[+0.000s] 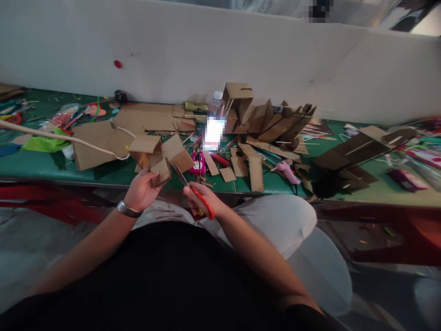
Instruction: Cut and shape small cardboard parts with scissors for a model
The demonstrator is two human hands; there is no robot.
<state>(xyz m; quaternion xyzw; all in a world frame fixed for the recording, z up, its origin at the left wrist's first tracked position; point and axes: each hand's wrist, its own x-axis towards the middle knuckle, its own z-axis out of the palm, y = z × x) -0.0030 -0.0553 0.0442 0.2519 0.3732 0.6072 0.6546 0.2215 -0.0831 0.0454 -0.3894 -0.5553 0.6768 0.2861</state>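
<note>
Carefully, I pinch cardboard [161,170] with left hand [142,189], grip scissors [203,201] with right hand [211,195] at its three o'clock; bending cardboard could deflect scissors.

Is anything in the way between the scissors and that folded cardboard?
Nothing visible is. The right hand holds the red-handled scissors, blades pointing toward the folded cardboard in the left hand. The tips appear against its flap; whether they touch is unclear.

Green-topped bench [37,169] before me, bearing a flat cardboard sheet [151,117], an upright capped bottle [216,108], loose cardboard strips [255,174], a pink glue gun [287,170] and, at my right, a small purple box [407,179].
</note>
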